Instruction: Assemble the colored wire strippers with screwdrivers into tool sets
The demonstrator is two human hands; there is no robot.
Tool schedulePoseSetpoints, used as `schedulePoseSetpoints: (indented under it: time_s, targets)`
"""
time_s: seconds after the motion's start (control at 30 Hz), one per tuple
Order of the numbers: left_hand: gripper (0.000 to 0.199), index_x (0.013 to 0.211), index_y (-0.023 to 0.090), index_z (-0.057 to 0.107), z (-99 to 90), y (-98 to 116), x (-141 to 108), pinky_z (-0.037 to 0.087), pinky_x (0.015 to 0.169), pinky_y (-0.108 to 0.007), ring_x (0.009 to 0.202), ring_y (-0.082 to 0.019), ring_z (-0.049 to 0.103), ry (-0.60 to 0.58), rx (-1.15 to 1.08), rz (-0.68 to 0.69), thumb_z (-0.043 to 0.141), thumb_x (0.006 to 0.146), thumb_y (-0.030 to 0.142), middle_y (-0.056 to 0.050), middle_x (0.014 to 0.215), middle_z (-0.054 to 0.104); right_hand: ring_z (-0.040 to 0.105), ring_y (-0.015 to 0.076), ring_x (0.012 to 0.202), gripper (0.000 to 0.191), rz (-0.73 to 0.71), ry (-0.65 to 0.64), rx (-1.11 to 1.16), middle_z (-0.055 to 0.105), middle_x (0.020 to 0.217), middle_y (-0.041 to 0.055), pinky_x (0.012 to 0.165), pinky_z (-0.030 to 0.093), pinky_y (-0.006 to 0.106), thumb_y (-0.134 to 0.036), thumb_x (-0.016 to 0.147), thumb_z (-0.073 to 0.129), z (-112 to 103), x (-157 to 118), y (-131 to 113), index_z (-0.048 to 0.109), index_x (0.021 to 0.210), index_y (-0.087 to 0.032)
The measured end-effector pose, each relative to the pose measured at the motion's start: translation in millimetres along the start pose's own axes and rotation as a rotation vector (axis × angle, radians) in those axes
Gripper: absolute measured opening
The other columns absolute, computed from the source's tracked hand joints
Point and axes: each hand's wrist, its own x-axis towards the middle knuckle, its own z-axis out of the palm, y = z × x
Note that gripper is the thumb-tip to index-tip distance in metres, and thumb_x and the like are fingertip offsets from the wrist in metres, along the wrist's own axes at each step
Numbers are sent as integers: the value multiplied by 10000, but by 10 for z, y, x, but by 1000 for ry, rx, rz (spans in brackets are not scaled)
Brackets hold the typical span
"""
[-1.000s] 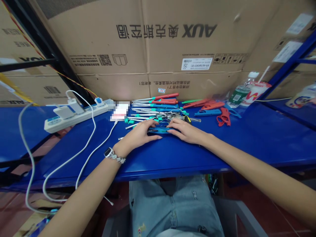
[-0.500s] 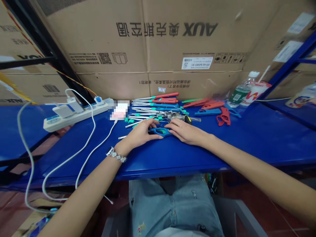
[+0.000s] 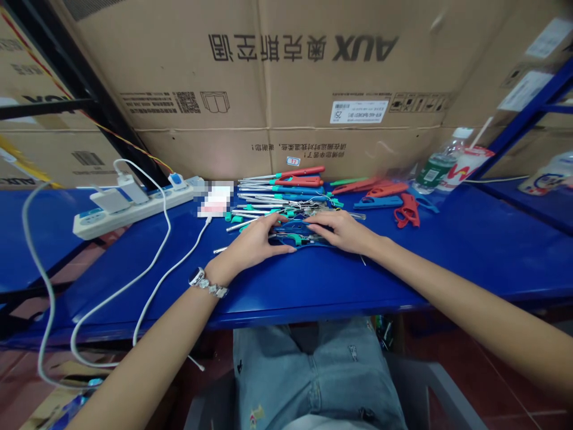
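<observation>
A blue long-nosed lighter lies split between my hands at the middle of the table. Its lower half (image 3: 308,245) carries a green trigger (image 3: 295,239) and inner parts, and its metal tube (image 3: 220,250) sticks out to the left under my wrist. My left hand (image 3: 255,240) is closed around the left part of this half, thumb along the near side. Just behind it, my right hand (image 3: 342,230) pinches the blue shell half (image 3: 293,225), tilted up and apart from the lower half. My right fingertips partly hide the inner parts.
Behind my hands lie several lighters with metal tubes, some with red handles (image 3: 299,181). Loose red shells (image 3: 406,210) and blue shells (image 3: 378,202) lie to the right, near a bottle (image 3: 436,167) and a cup (image 3: 468,167). A power strip (image 3: 138,207) with white cables stands left, below a cardboard box (image 3: 277,77).
The blue lighter's casing has come apart. My right hand has moved slightly right and back with the upper shell half, and the green trigger and inner parts now show.
</observation>
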Motion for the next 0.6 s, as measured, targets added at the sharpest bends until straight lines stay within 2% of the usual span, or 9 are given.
schedulePoseSetpoints:
  time_s: [0.17,0.3,0.47,0.6]
  targets:
    - [746,1394,188,520,-43,97,-75,534,1009,-479,1169,-338,651,38,134,35,746,835,627,-149,1356,628,728,274,1048,312,87,70,-135,772,1168,110,905,562,437,-286,1048,461,-58,5,7,717,1199,-192]
    - [718,1430,165,489,-60,167,-92,502,1035,-497,1170,-344,637,70,243,71,730,882,561,-159,1314,636,727,293,1033,341,208,108,-204,761,1174,135,863,560,429,-277,1055,412,-97,-21,22,665,1259,-173]
    - [526,1333,171,598,-60,162,-72,530,948,-464,1055,-299,662,-8,283,174,687,942,512,-113,1133,687,723,300,974,407,330,34,-240,745,1178,133,765,549,402,-220,1026,417,-72,-36,-39,537,1413,-180]
    - [367,1223,182,693,-52,126,-47,527,944,-458,1049,-281,644,-54,343,272,642,986,458,-112,1135,667,677,296,1062,368,257,14,-266,682,1265,150,866,530,425,-192,997,466,-28,-6,-96,578,1347,-160]
